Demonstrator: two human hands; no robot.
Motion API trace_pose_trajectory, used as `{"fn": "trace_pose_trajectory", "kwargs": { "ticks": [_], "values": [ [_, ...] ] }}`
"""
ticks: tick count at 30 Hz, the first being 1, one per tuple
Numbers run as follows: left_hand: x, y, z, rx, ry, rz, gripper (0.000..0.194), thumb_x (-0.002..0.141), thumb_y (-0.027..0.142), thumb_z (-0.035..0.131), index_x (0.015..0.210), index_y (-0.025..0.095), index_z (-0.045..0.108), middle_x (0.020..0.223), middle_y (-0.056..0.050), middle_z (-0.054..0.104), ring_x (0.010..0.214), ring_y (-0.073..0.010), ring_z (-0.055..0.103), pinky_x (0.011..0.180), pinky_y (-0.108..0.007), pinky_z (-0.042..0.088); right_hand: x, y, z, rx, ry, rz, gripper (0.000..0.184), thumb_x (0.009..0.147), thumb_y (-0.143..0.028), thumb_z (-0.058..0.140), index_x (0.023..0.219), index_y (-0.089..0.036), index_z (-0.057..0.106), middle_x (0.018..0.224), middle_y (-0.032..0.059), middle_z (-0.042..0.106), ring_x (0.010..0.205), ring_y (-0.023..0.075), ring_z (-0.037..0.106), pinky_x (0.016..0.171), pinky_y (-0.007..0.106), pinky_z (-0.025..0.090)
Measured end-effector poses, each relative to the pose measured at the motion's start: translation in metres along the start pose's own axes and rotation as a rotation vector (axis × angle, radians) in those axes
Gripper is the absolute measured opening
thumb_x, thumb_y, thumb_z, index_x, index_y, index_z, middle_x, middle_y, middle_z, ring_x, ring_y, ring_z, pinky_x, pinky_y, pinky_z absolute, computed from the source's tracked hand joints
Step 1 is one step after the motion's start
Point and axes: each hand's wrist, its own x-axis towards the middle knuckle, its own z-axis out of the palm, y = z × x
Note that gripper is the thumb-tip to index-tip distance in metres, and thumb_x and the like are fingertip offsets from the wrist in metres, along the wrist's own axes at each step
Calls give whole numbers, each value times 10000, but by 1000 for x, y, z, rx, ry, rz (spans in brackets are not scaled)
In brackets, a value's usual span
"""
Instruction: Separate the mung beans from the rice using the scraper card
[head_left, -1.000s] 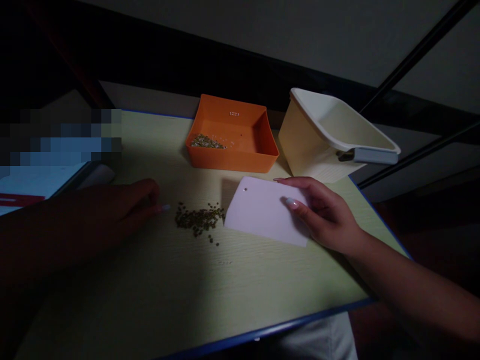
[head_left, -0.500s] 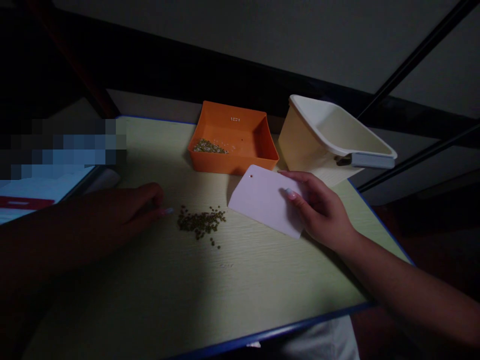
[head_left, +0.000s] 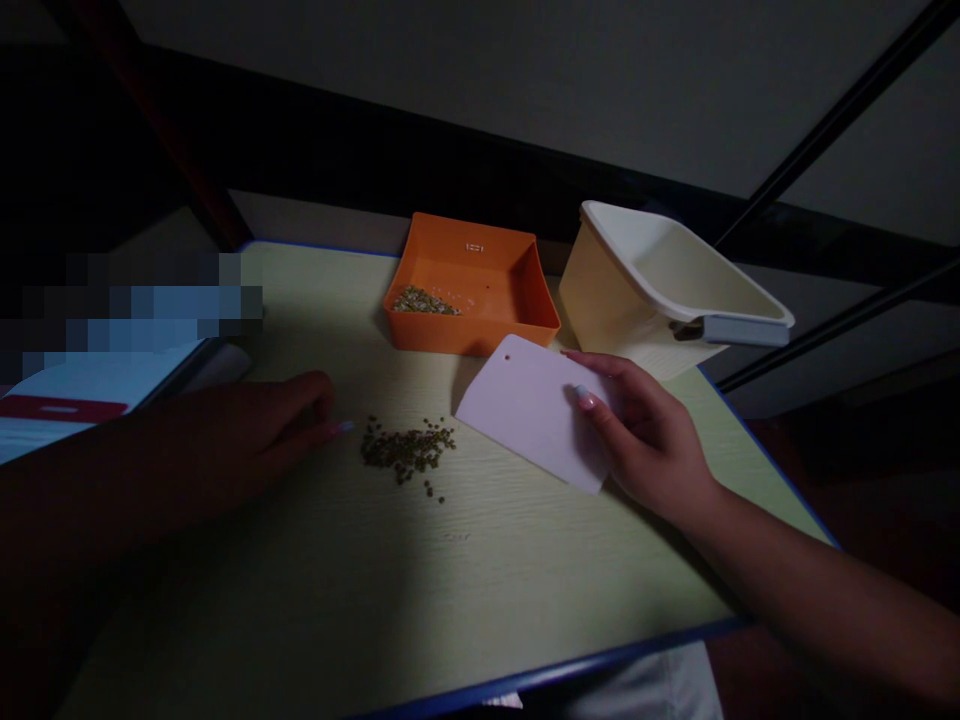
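Observation:
A small heap of dark green beans [head_left: 407,450] lies on the pale wooden table [head_left: 420,580]. My right hand [head_left: 646,437] grips a flat white plastic scraper [head_left: 527,408], its lower left edge just right of the heap. My left hand [head_left: 240,440] lies in shadow on the table to the left of the beans, fingers curled, a fingertip close to the heap; nothing shows in it. Behind the beans stands an orange square tray [head_left: 480,330] with a few more beans in its back left corner.
A cream plastic bin [head_left: 622,300] with a grey handle stands at the back right, next to the orange tray. A tablet or paper with a red stripe [head_left: 67,400] lies at the left. The table has a blue edge [head_left: 570,665] near me.
The scraper rose off the table and tilted, drawing slightly back from the bean heap. The view shifted down a little. My left hand stayed put.

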Motion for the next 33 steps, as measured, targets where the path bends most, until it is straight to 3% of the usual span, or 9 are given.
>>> {"fn": "trace_pose_trajectory", "kwargs": {
  "ticks": [15, 33],
  "values": [
    [2, -13, 5, -15, 9, 12, 495, 876, 678, 256, 997, 304, 556, 891, -18, 664, 812, -247, 640, 772, -412, 439, 6, 9, -3, 39, -92, -45, 255, 942, -253, 627, 1189, -230, 681, 1208, 72, 756, 1076, 208, 717, 913, 375, 600],
    [0, -6, 1, -9, -20, -17, 541, 834, 720, 213, 973, 316, 546, 902, -29, 663, 848, -271, 645, 788, -432, 457, 2, 5, -11, 67, -182, -34, 252, 935, -237, 642, 1182, -250, 693, 1169, 56, 770, 1031, 199, 730, 847, 321, 605]
  ]
}}
